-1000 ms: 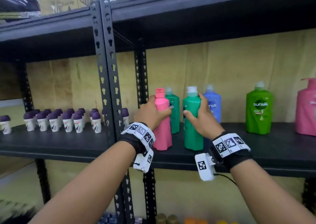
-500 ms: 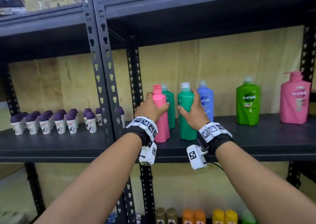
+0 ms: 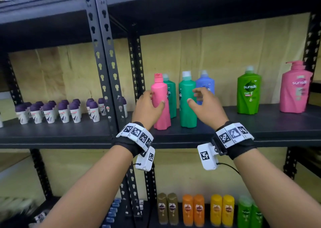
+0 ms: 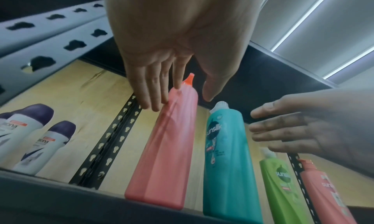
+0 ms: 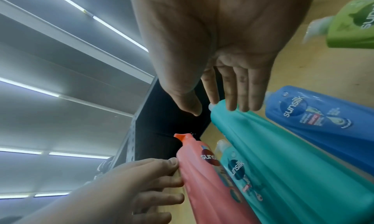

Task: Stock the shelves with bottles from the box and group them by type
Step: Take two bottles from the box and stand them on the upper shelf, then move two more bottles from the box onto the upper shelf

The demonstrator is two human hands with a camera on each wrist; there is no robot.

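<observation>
Both hands are up at the middle shelf (image 3: pixel 260 123), each at a bottle standing near its front edge. The left hand (image 3: pixel 147 107) has its grip loose: the fingers lie nearly straight along the left side of the pink bottle (image 3: pixel 160 104), their tips touching it, while the thumb reaches across the front without closing round. The right hand (image 3: pixel 206 104) is spread wide, fingers straight and parted, just beside the upper part of the teal-green bottle (image 3: pixel 187 102); from the right wrist view the fingertips seem to brush its shoulder, but I cannot tell whether they truly touch, and it has hold of nothing. Both bottles stand upright, side by side and slightly apart. Behind the pink one is a second green bottle (image 3: pixel 171 95), and behind the teal-green one a blue bottle (image 3: pixel 205 85). Farther right on the same shelf stand a bright green Sunsilk bottle (image 3: pixel 249 93) and, well apart, a large pink pump bottle (image 3: pixel 295 88). In the bay to the left, past the perforated uprights (image 3: pixel 102 57), is a cluster of small white roll-ons with purple caps (image 3: pixel 60 111). The shelf below carries paired bottles in brown, orange, yellow and green (image 3: pixel 205 210).
</observation>
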